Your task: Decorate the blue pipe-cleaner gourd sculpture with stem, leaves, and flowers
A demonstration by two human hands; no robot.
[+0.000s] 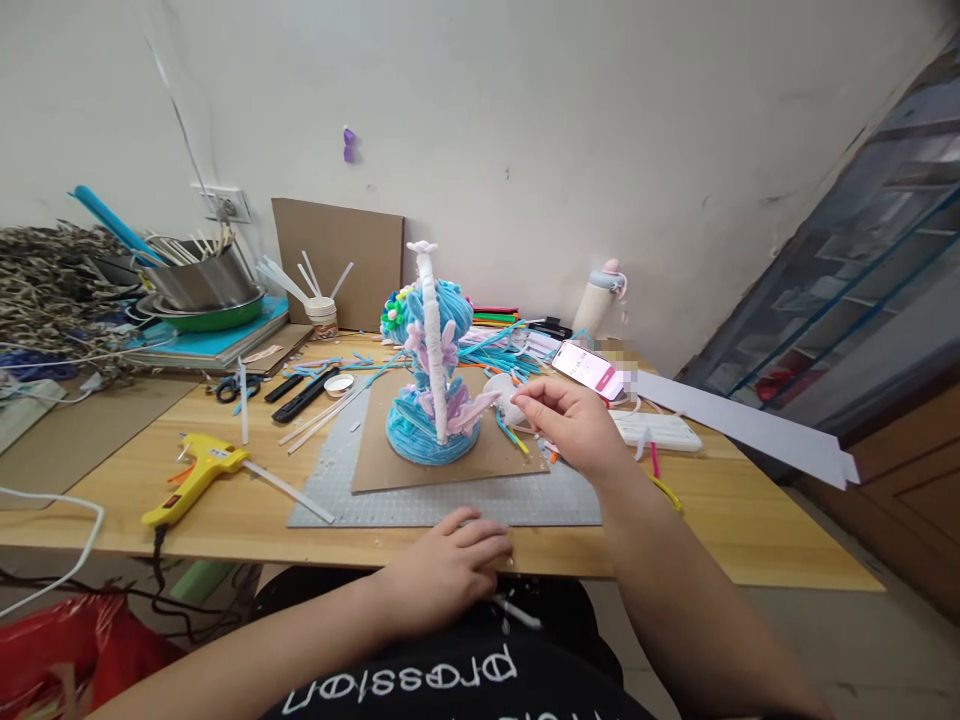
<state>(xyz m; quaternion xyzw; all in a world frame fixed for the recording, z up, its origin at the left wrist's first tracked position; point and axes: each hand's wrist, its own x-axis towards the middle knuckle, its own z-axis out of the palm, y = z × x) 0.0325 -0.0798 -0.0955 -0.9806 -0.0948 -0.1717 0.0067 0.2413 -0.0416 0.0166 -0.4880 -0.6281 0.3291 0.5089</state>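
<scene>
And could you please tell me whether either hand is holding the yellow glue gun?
No, the glue gun lies apart from the left hand and right hand.

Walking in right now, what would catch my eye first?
Probably the fuzzy blue, pink and white pipe-cleaner sculpture, standing upright on a sheet of cardboard near the middle of the picture. Next, the yellow glue gun lying toward the left of the wooden table. The person's right hand hangs just right of the sculpture.
</scene>
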